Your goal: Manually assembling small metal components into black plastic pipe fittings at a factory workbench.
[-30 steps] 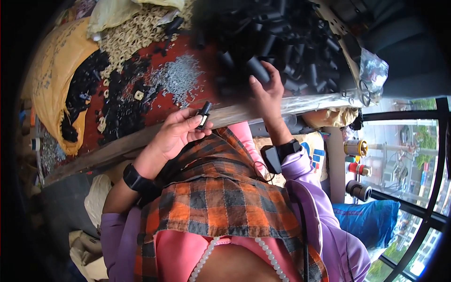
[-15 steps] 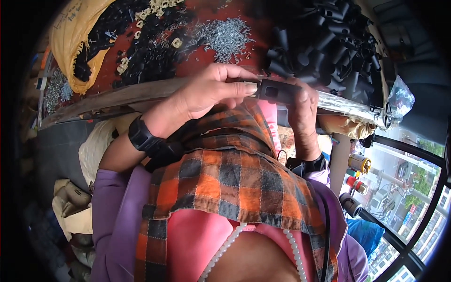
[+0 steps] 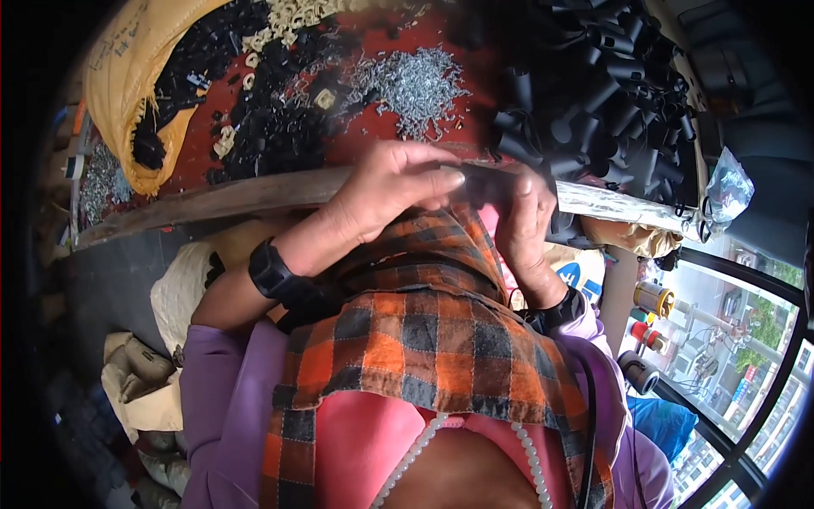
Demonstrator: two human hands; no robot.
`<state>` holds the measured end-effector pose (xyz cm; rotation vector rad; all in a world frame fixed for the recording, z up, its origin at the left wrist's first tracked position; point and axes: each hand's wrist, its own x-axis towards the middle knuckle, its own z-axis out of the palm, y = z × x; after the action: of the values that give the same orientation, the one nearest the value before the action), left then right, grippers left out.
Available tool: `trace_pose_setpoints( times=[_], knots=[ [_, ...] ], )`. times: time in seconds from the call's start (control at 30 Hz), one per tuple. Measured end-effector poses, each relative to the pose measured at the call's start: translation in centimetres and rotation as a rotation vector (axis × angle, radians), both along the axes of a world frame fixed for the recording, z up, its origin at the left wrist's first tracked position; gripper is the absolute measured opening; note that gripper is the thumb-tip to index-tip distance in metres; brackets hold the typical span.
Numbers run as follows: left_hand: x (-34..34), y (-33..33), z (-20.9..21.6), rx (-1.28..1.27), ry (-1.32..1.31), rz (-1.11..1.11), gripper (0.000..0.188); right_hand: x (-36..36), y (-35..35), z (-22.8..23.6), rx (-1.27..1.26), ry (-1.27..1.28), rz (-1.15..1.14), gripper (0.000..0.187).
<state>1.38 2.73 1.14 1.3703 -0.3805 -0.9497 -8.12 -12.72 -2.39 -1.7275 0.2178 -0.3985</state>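
Above the near edge of the workbench, both my hands meet at a dark, hollow plastic part (image 3: pixel 487 183), blurred by motion. My right hand (image 3: pixel 529 216) is closed round its right end, the thumb lying on top. At its left end is my left hand (image 3: pixel 397 185), thumb and forefinger pinched together against the part; whether a small piece sits between them is hidden. Just beyond my hands lies a heap of small silvery metal pieces (image 3: pixel 424 89). Many similar black tubular plastic parts (image 3: pixel 606 110) are piled at the right.
Small black pieces (image 3: pixel 284 127) and cream-coloured plastic pieces (image 3: pixel 284 21) spread over the red tabletop (image 3: pixel 352 140). A yellow woven sack (image 3: pixel 127 76) spills dark parts at the left. The bench's raised front edge (image 3: pixel 237 195) runs beneath my wrists. A clear plastic bag (image 3: pixel 731 188) hangs by the right corner.
Both hands have shifted slightly lower in the picture along with the bench. The plastic part has turned, so its rectangular opening no longer shows clearly; the right fingers have moved in over it.
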Motion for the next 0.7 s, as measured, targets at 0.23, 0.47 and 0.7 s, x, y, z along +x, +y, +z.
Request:
trace_pose_setpoints(
  times=[0.23,0.47,0.7],
  knots=[
    [0.5,-0.3,0.2,0.043,0.109,0.054,0.031,0.7,0.7,-1.1,0.175,0.126,-0.053,0.059],
    [-0.2,-0.5,0.5,-0.165,-0.259,0.146,0.059,0.7,0.5,0.2,0.223,0.249,0.122,0.049],
    [0.3,0.2,0.5,-0.307,-0.122,0.04,0.075,2.4,-0.8,2.0,-0.19,-0.291,0.265,0.07]
  ],
)
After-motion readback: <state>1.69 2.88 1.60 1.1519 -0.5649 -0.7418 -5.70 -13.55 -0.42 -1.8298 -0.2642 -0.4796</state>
